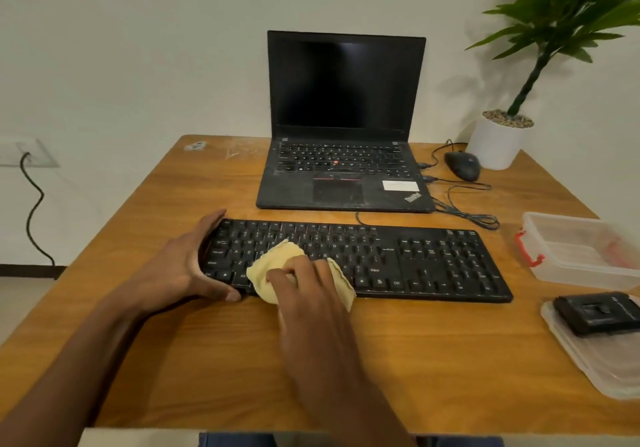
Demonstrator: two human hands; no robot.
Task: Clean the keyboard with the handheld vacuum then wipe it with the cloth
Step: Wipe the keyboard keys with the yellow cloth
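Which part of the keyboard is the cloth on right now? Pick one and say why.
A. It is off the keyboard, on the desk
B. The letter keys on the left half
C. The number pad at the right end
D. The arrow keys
B: the right hand presses the yellow cloth onto the left-half letter keys of the keyboard, while the left hand grips its left end.
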